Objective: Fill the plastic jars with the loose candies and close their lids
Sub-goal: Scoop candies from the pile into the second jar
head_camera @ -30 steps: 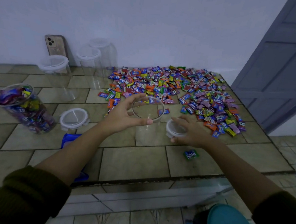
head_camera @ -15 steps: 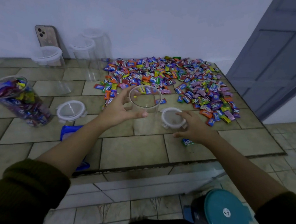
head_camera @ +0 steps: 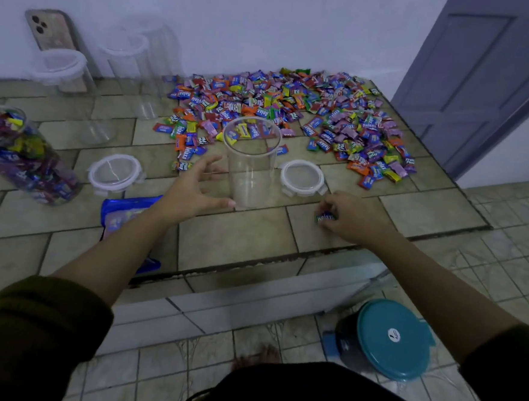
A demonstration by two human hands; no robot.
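An empty clear jar (head_camera: pixel 250 165) stands upright and open at the middle of the tiled counter. My left hand (head_camera: pixel 191 192) is beside its left wall with fingers spread, thumb near the base, holding nothing. My right hand (head_camera: pixel 346 217) pinches a green wrapped candy (head_camera: pixel 324 217) on the counter. A clear lid (head_camera: pixel 302 178) lies just right of the jar, another lid (head_camera: pixel 115 172) to the left. A big heap of loose wrapped candies (head_camera: pixel 294 111) covers the counter behind the jar. A jar filled with candies (head_camera: pixel 22 155) stands open at the far left.
Three empty lidded jars (head_camera: pixel 122 65) and a phone (head_camera: pixel 54 37) stand by the back wall at left. A blue bag (head_camera: pixel 124 212) lies under my left forearm. The counter edge (head_camera: pixel 252 262) drops to the floor, where a teal-lidded container (head_camera: pixel 391 337) sits. A grey door (head_camera: pixel 490 84) is at right.
My right hand left the lid, moved right and toward me, and took hold of the green candy. My left hand let go of the jar rim and dropped beside its base.
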